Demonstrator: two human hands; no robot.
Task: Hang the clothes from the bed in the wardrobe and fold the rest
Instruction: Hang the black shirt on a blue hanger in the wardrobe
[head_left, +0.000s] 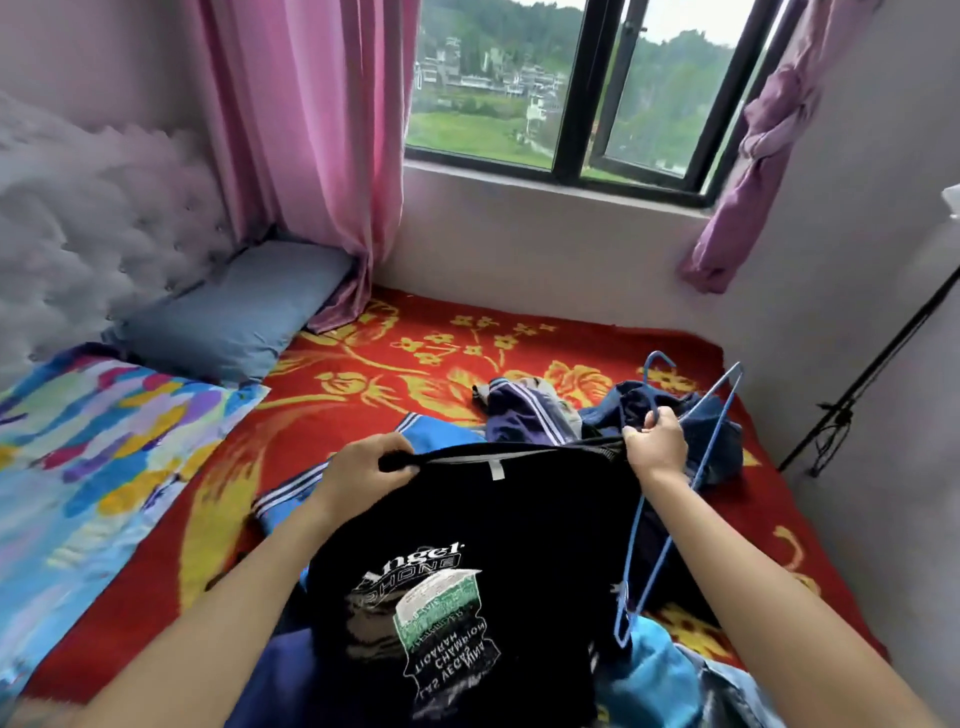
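1. Black T-shirt (467, 571), soft knit with a printed graphic, is held stretched over the bed (395, 364).
2. Left hand (363, 470) grips its edge, fingers curled over.
3. Right hand (657, 447) pinches the other edge plus a thin blue wire hanger (631, 551).
4. Crumpled clothes (545, 410) lie behind on the red floral blanket (322, 441).

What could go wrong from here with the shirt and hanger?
The right hand grips both the edge of the black T-shirt and the blue hanger, so one may slip as the hanger is fed in. The hanger's lower tip hangs near the light blue garment beneath and could snag it.
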